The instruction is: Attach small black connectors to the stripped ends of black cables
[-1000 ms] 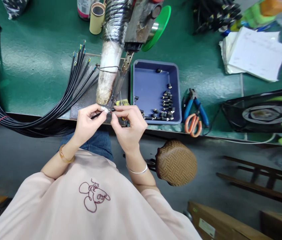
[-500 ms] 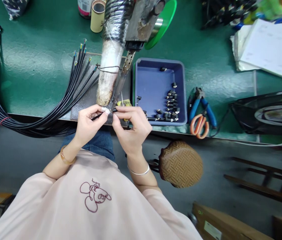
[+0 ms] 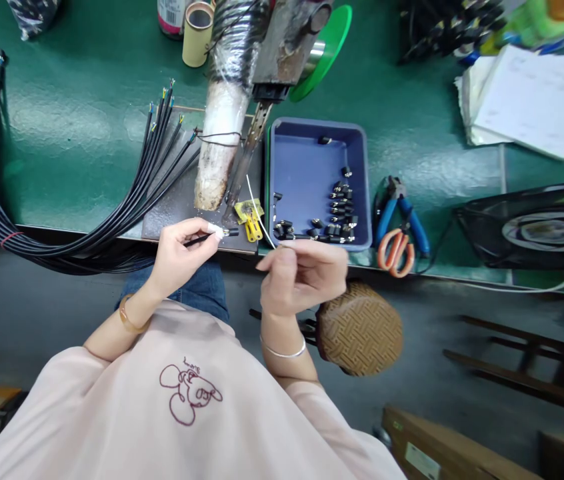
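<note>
My left hand [image 3: 187,252] pinches a black cable [image 3: 197,240] just below its end. A small black plug with metal contacts [image 3: 232,232] sits at that end, beyond my white-covered fingertip. My right hand [image 3: 305,275] is closed, slightly blurred, to the right of the plug. From between its thumb and finger a thin silvery solder wire [image 3: 261,223] slants up and left. The soldering iron's perforated metal shaft [image 3: 255,137] points down above my left hand, beside a wrapped white tube [image 3: 215,153]. A yellow clip-like piece [image 3: 251,220] lies between my hands.
A blue tray [image 3: 302,157] holds several black plugs. To its right lie blue-handled cutters [image 3: 389,220] and orange-handled scissors [image 3: 396,252]. Bundled black cables [image 3: 62,250] hang over the bench edge at left. A green spool [image 3: 339,53] stands behind, and a stool [image 3: 361,330] is below right.
My right hand has drawn away from the plug, rightward and slightly down, with the solder wire in it. My left hand stays nearly in place, and the plug's end is now exposed.
</note>
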The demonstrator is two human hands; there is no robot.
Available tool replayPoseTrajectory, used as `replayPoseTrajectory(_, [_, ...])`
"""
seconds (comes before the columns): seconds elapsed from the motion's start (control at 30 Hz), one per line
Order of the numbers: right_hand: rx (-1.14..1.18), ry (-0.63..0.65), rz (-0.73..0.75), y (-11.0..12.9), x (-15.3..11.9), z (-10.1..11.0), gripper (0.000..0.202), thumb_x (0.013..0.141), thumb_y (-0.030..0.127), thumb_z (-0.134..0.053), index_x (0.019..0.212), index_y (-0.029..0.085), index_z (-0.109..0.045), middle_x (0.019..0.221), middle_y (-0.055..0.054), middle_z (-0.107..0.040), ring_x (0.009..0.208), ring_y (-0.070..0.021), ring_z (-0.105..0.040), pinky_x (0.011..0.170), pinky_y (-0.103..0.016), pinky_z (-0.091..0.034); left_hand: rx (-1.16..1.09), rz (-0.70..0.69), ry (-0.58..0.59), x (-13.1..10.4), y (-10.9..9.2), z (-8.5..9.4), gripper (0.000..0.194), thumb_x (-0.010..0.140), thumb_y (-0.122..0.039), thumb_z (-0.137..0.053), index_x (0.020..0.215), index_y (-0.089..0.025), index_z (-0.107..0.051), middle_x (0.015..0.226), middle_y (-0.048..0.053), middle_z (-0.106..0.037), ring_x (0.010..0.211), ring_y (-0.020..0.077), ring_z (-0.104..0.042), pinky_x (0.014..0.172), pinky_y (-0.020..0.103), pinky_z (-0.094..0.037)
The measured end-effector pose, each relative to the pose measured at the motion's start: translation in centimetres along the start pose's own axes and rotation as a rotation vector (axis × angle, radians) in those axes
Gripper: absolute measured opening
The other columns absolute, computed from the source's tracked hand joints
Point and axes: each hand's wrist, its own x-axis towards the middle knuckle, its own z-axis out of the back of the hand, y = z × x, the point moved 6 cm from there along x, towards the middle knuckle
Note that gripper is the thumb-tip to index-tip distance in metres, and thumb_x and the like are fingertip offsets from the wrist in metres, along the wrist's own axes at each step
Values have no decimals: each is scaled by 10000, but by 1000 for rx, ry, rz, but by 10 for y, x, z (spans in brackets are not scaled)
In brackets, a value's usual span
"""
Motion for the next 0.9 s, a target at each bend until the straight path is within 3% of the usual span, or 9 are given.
replayPoseTrajectory(0.07, [15,-19,3,2,0,3,132,980,287,-586,1110,268,-601,617,90,-604,369,-85,-560,354,-207,-439,42,-39,-11,-2,-4,0,108,790,-200,-687,696,-148,-680,699,13,-673,637,106,-607,600,193,-497])
replayPoseTrajectory(0.13, [-23,40,-38,-1,-1,1,162,989,252,-567,1150,259,-581,714,68,-693,406,-85,-604,398,-210,-496,81,-87,-23,-4,-7,1,114,807,-186,-675,699,-151,-682,679,6,-650,610,99,-578,551,188,-458])
replayPoseTrajectory(0.23, [-163,140,-20,-4,-2,-5,121,942,186,-635,1049,241,-624,893,8,-779,650,-127,-749,590,-241,-618,137,-147,-44,-5,-9,2,128,825,-185,-665,705,-153,-696,649,-5,-617,573,88,-530,510,191,-407])
replayPoseTrajectory(0.37, [-216,248,72,-4,-2,-19,93,888,140,-679,891,228,-647,958,-29,-786,902,-176,-771,748,-289,-639,181,-185,-55,-4,-9,3,123,839,-195,-671,731,-158,-718,648,-6,-618,534,79,-473,487,203,-361])
replayPoseTrajectory(0.53, [-191,254,79,-6,2,-30,134,887,134,-641,800,225,-594,934,-36,-777,883,-179,-761,776,-331,-627,212,-229,-79,0,-8,4,110,840,-168,-665,747,-159,-724,646,-9,-620,511,70,-427,466,204,-314])
replayPoseTrajectory(0.9, [-207,265,129,1,8,-32,144,872,116,-657,807,235,-608,900,-22,-767,893,-187,-758,785,-352,-627,241,-300,-121,2,-13,5,101,852,-179,-679,767,-157,-729,649,-12,-618,507,63,-419,477,203,-311])
